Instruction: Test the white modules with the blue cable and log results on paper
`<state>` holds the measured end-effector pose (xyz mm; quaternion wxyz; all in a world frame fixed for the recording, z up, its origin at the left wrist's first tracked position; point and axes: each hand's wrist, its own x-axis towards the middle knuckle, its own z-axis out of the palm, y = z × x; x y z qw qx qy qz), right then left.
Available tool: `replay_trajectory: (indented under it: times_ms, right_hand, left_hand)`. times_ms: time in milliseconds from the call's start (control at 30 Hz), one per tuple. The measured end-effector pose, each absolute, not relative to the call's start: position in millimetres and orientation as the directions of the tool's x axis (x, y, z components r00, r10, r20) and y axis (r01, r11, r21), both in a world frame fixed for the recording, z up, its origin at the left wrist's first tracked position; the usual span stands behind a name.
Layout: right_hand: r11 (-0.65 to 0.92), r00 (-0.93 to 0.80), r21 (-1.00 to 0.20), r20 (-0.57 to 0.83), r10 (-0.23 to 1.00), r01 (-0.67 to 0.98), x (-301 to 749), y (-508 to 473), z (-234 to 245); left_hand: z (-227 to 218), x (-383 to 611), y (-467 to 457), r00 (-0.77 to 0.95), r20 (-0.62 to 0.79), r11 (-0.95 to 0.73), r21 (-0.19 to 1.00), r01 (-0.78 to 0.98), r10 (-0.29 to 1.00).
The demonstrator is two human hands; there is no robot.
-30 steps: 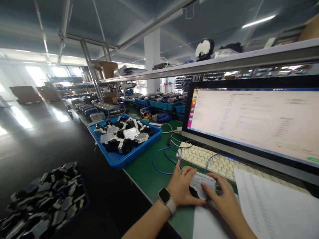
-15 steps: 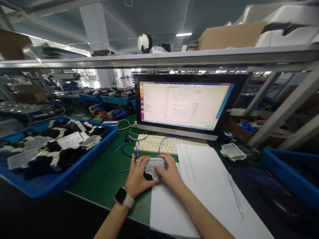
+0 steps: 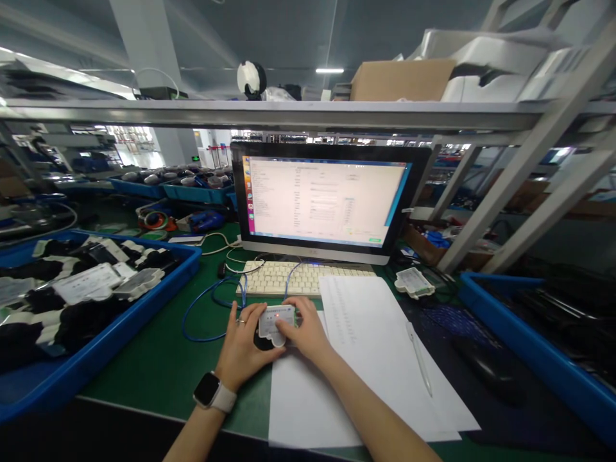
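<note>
A small white plastic electronic module (image 3: 271, 330) with a printed label is held between my two hands, just in front of the keyboard. A small red light glows on its face. My left hand (image 3: 248, 340) is closed around the module's left and lower side, with a ring and a watch on that arm. On the other side, my right hand (image 3: 304, 330) grips the right edge, its thumb lying across the face. Something black shows beneath the module, partly hidden by my left hand. Blue cable (image 3: 190, 321) loops on the green table, left of my hands; its ends are hard to make out.
Behind stands a lit monitor (image 3: 322, 199) with a white keyboard (image 3: 279, 280) below. Printed sheets (image 3: 366, 366) and a pen (image 3: 419, 359) lie right. A blue bin (image 3: 62, 378) of similar modules stands left, another blue bin (image 3: 529, 353) right, near a mouse (image 3: 486, 369) and loose module (image 3: 414, 283).
The camera has turned right, so the scene shifts left. A red light now shows on the module. Both hands keep nearly the same hold.
</note>
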<state>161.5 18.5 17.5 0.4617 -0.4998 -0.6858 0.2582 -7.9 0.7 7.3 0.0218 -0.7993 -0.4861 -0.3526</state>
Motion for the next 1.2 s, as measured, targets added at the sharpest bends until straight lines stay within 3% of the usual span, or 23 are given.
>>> replay_trajectory:
  times_ms: [333, 1200]
  right_hand:
    - [0.371, -0.07, -0.818, 0.38, 0.922, 0.44, 161.2, 20.6, 13.4]
    - [0.365, -0.067, -0.824, 0.375, 0.925, 0.433, 161.3, 21.3, 13.1]
  left_hand:
    - [4.1, -10.1, 2.9, 0.307, 0.613, -0.553, 0.26, 0.792, 0.728]
    - [5.7, -9.1, 1.8, 0.303, 0.616, -0.557, 0.272, 0.784, 0.727]
